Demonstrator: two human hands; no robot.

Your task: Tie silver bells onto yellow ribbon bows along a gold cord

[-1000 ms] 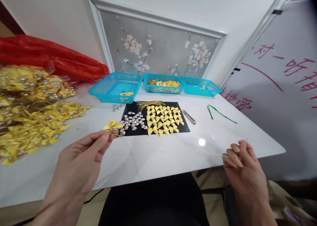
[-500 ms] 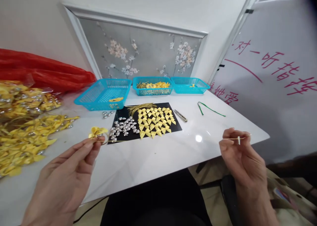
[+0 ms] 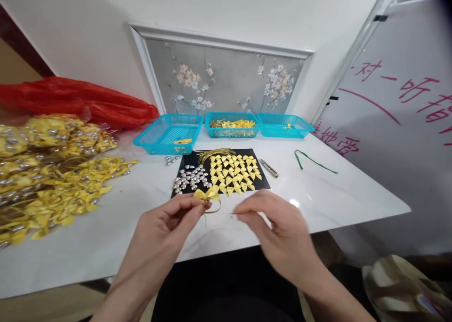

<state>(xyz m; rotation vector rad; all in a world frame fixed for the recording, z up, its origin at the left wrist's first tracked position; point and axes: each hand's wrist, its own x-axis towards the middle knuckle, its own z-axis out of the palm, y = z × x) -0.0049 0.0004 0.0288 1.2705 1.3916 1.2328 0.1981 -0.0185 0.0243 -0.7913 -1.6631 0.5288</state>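
From the head view, your left hand is pinched between thumb and fingers on a yellow bow, held up in front of the near edge of the black mat. A thin gold cord curves out from beneath the bow in a small loop. Your right hand is opposite, just to the right of the bow and apart from it, with thumb and forefinger drawn together at the tips; it is a little blurred, and you cannot tell whether anything is between them.

On the mat ahead of your hands, silver beads lie scattered at the left, more bows are laid out in rows at the right, and a bundle of gold cords rests along the far edge. Just right of the mat you have a pair of snips, and farther right a bent green string. Three blue baskets stand behind: the left basket and the right basket hold few yellow pieces, the middle basket many. To your left, a large pile of beaded yellow bows covers the white table.
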